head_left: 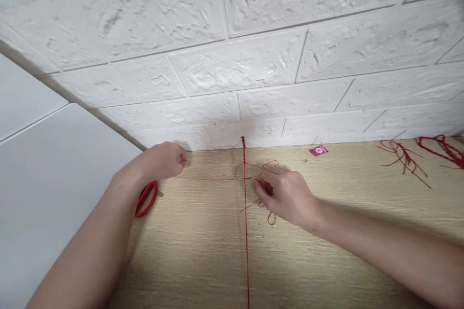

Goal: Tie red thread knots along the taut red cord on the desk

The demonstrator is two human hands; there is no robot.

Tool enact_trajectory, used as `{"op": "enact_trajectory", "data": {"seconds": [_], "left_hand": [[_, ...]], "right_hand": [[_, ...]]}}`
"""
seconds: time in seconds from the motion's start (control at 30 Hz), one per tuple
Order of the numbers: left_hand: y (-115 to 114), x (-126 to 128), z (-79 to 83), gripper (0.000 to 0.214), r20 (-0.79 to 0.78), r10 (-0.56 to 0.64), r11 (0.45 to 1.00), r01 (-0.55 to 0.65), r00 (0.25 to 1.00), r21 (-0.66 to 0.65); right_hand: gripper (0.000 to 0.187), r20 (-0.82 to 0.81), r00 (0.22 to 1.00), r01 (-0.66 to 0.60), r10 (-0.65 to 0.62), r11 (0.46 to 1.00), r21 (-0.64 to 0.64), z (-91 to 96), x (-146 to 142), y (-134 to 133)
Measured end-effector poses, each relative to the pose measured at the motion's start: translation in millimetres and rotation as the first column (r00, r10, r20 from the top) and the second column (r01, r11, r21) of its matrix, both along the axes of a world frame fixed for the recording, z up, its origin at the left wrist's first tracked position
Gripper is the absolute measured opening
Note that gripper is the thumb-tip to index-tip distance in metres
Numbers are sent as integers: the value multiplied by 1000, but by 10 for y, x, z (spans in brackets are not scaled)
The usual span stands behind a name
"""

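Observation:
A taut red cord [247, 236] runs from a dark fixing point [242, 138] at the foot of the wall toward me, with a short knotted length [244, 154] near its top. Thin red thread [210, 179] crosses it sideways and makes a loop around it just below the knots. To the right of the cord, my right hand [284, 195] pinches this thread, and loose curls of it hang below the fingers. Off to the left, my left hand [166, 159] is closed on the thread's other end, its fingertips partly turned away.
Red-handled scissors [147, 200] lie partly hidden under my left forearm. At the right are a small pink packet [319, 150], loose red threads [404, 157] and a braided red cord [442, 149]. A white brick-patterned wall [239, 67] rises behind; a white panel [54, 178] stands left.

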State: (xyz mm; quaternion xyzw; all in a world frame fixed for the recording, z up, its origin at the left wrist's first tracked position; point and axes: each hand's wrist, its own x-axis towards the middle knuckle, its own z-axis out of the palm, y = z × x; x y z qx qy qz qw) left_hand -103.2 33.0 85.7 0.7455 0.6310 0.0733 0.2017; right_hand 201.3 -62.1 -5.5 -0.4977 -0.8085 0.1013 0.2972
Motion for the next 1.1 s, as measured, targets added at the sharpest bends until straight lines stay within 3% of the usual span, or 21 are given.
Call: {"op": "enact_trajectory", "data": {"seconds": [0.1, 0.17, 0.27, 0.37, 0.53, 0.67, 0.73, 0.77, 0.83, 0.9, 0.93, 1.0, 1.1], "left_hand": [[-77, 44, 37, 34, -91, -166, 983, 158, 982, -93], [-162, 185, 60, 44, -117, -235, 972, 232, 965, -40], [-294, 505, -3, 33, -102, -342, 940, 341, 934, -29], [-377, 785, -181, 24, -11, -447, 893, 446, 894, -56], [-340, 860, -358, 19, 122, -421, 899, 431, 899, -76], [-193, 707, -300, 20, 367, -232, 959, 276, 901, -71], [-115, 643, -276, 20, 562, -78, 989, 137, 824, -63], [-85, 624, -269, 21, 676, 2, 994, 74, 737, -83], [-51, 612, -257, 21, 858, 144, 985, 13, 492, -173], [-55, 629, -231, 20, 932, 237, 967, 24, 276, -253], [-68, 643, -210, 18, 942, 260, 962, 29, 211, -272], [-105, 669, -151, 17, 948, 270, 960, 21, 168, -278], [-154, 675, -57, 21, 941, 229, 971, 2, 248, -237]], "right_hand": [[22, 5, 1000, -4, 4, 1000, 3, -7, -2, -3], [22, 5, 1000, -8, 8, 1000, 1, -11, -5, -6], [21, -1, 1000, -15, 15, 1000, -4, -15, -9, -6], [21, 1, 1000, -11, 11, 1000, -8, -21, -4, -5], [21, 8, 1000, -9, 9, 1000, -9, -27, 4, -10], [21, 3, 1000, -14, 14, 1000, -20, -19, 5, -11], [21, 3, 1000, -18, 18, 999, -26, -17, 7, -9], [20, 5, 1000, -19, 19, 999, -28, -18, 8, -7], [21, 13, 1000, -15, 15, 999, -30, -21, 9, -4], [22, 22, 1000, -6, 7, 999, -37, -25, 9, -2], [23, 22, 1000, -3, 4, 999, -38, -27, 9, -2], [23, 13, 1000, 0, 1, 999, -37, -30, 7, -4], [23, 5, 1000, 6, -6, 999, -37, -30, 7, -6]]}}
